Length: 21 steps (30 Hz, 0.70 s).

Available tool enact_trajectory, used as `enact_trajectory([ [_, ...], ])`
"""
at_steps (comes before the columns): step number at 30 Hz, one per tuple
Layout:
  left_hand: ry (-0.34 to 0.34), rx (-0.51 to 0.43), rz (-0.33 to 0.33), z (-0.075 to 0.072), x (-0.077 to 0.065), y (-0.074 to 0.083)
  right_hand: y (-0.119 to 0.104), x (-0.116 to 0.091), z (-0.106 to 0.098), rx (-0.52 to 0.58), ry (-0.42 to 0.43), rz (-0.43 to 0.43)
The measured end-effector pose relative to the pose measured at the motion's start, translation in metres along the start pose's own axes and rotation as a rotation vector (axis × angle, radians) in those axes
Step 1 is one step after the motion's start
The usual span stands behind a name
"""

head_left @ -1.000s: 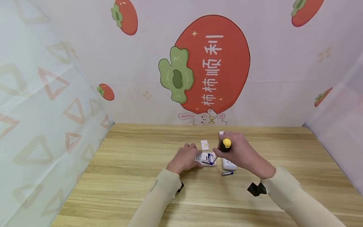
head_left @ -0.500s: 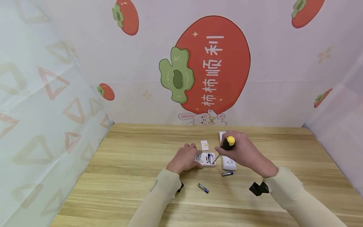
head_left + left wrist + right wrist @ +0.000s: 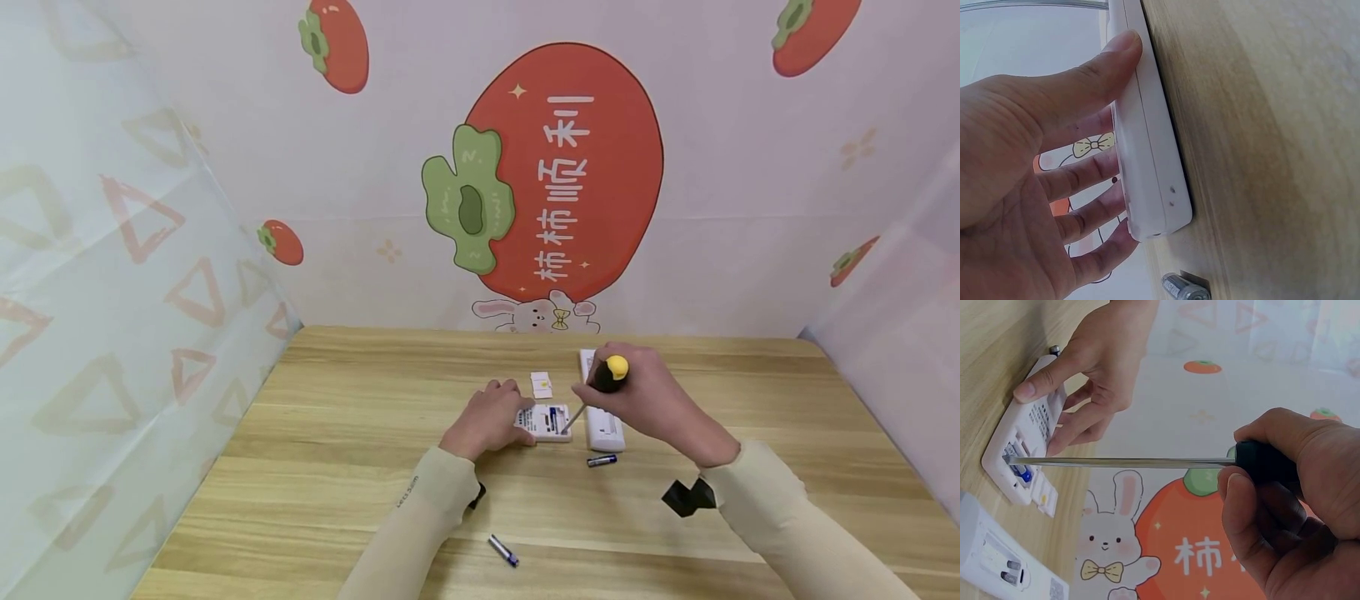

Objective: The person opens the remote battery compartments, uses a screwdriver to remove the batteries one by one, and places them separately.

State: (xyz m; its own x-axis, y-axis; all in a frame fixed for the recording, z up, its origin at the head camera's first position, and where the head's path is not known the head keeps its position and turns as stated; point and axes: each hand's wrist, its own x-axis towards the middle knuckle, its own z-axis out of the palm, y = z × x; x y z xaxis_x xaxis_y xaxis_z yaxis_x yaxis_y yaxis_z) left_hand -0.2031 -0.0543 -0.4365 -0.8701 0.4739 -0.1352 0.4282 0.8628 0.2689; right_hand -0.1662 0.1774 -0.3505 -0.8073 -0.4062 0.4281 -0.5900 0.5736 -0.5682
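My left hand (image 3: 491,419) grips a white remote control (image 3: 1150,144) by its long sides, thumb on one and fingers on the other. The remote's battery compartment faces up, uncovered, with a blue-and-silver battery (image 3: 1020,465) inside. In my right hand (image 3: 637,392) is a screwdriver (image 3: 1129,462) with a black and yellow handle. Its tip reaches into the compartment beside that battery. A loose battery (image 3: 503,551) lies near me on the table, to the right of my left sleeve. The small white battery cover (image 3: 541,385) lies just beyond the remote.
A second white remote (image 3: 997,550) lies face down to the right, partly under my right hand in the head view. Another loose battery (image 3: 602,460) sits at its near end. Patterned cloth walls (image 3: 712,167) stand behind and beside the wooden table (image 3: 337,417).
A battery that lay tilted at the compartment has come out and rolled toward me, leftward across the table. My right hand has shifted slightly right, slanting the screwdriver more. My left hand stays still.
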Motion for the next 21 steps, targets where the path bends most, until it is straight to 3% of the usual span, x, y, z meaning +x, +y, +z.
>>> enact_trajectory([
  [21,0.000,0.027,0.015,0.0002,0.0012,-0.0011,-0.0013,0.0057,-0.0093,-0.033,0.069,-0.027],
])
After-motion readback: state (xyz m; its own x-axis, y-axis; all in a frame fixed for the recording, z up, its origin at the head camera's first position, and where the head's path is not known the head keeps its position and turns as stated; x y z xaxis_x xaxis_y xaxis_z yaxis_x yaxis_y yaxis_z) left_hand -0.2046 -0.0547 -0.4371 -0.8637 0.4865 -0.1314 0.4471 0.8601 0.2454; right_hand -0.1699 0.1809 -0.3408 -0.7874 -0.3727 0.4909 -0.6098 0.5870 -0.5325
